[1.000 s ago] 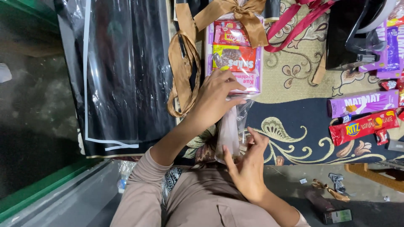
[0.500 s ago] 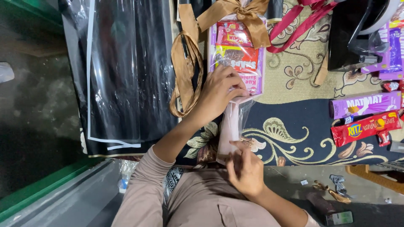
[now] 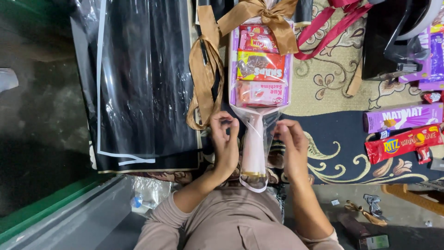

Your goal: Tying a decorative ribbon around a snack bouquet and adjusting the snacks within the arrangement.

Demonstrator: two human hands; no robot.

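A snack bouquet (image 3: pixel 261 69) lies on the patterned carpet in front of me, packets stacked inside clear plastic wrap with a gold ribbon bow (image 3: pixel 266 11) at its far end. Its pale pink handle (image 3: pixel 254 153) points toward me. My left hand (image 3: pixel 225 141) pinches the clear wrap on the left side of the handle. My right hand (image 3: pixel 290 141) grips the wrap on the right side. A loose gold ribbon (image 3: pixel 203 69) trails along the left of the bouquet.
Black wrapping sheets with white borders (image 3: pixel 138 78) lie to the left. A red ribbon (image 3: pixel 333 28) sits beyond the bouquet. Purple and red snack packets (image 3: pixel 402 129) lie at right, near a dark container (image 3: pixel 393 37). Scraps (image 3: pixel 365 208) lie on the floor beside me.
My left hand came down from the snack packets to the handle's left side. My right hand rose from near my lap to the handle's right side. The view shifted slightly.
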